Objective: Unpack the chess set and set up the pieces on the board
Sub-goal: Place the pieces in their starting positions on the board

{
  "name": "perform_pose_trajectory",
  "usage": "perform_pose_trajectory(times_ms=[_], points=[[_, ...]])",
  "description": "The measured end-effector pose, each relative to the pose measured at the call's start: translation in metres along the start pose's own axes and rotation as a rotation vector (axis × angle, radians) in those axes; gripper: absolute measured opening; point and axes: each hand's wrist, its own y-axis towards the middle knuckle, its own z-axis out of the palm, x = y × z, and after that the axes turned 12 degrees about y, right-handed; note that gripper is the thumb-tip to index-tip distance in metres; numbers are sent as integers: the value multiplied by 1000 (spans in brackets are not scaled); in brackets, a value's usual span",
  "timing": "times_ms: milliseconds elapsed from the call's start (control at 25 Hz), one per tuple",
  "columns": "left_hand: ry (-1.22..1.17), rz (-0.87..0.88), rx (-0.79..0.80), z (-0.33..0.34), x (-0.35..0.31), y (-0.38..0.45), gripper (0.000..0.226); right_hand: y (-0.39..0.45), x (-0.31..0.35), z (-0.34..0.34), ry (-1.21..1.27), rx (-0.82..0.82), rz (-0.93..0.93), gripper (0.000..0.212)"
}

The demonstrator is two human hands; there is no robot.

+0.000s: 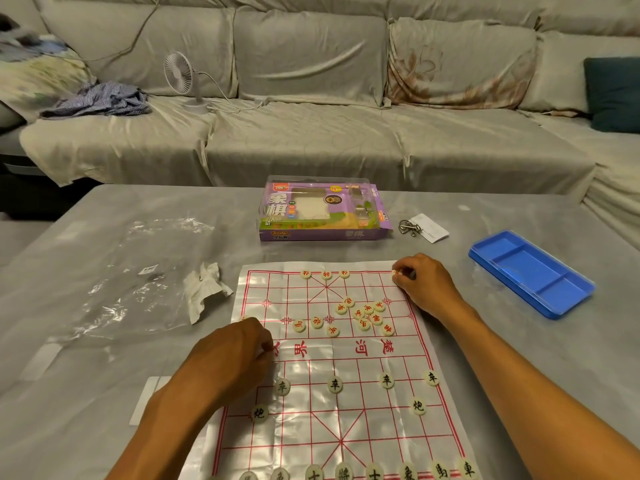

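A glossy white board sheet with red lines (346, 403) lies on the grey table. Black-lettered round pieces (335, 384) stand spaced on its near half and along the near edge. Red-lettered pieces sit in a loose heap (363, 317) on the far half, and three stand along the far edge (325, 274). My right hand (424, 284) rests at the board's far right corner, fingers pinched on a red piece (396, 273). My left hand (230, 351) rests curled at the board's left edge by the river row; whether it holds a piece is hidden.
The purple chess set box (322, 211) lies beyond the board. A blue plastic tray (531, 273) is at right, a metal ring puzzle with a paper slip (420, 228) behind it. A crumpled tissue (204, 289) and clear plastic wrap (145, 278) lie left. A sofa stands behind.
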Motion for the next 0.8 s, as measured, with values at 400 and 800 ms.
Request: perform_pose_trajectory(times_ms=[400, 800], points=[[-9, -4, 12, 2, 1, 0, 25, 3, 0, -2, 33, 28, 13, 30], [-8, -21, 39, -2, -2, -1, 25, -61, 19, -15, 18, 185, -117, 21]])
